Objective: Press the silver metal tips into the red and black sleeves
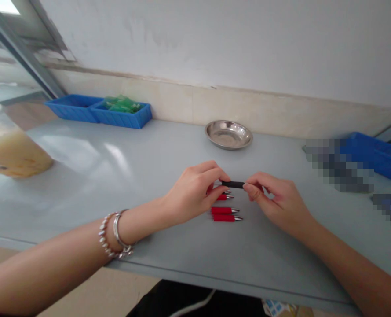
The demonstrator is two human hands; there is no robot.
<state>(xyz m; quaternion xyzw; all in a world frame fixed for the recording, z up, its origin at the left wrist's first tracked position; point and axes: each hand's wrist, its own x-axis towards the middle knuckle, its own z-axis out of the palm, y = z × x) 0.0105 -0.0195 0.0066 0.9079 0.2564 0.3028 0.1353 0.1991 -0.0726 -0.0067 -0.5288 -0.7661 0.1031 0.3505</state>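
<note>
My left hand (193, 191) and my right hand (274, 200) meet over the middle of a grey table (116, 176). Both pinch the ends of a short black tube (233, 184) held level between them. Something red shows inside my left hand's fingers, too hidden to name. Just below the hands lie red pen pieces with silver tips (226, 214), side by side on the table; one more red piece (223, 197) lies partly under my left fingers. My left wrist wears beaded and metal bracelets (116, 233).
A round steel dish (228, 134) stands behind the hands near the wall. Blue trays (99, 110) sit at the back left, one holding green items (121, 104). Another blue tray (376, 154) is at the right. A clear jar (7, 145) stands at the left.
</note>
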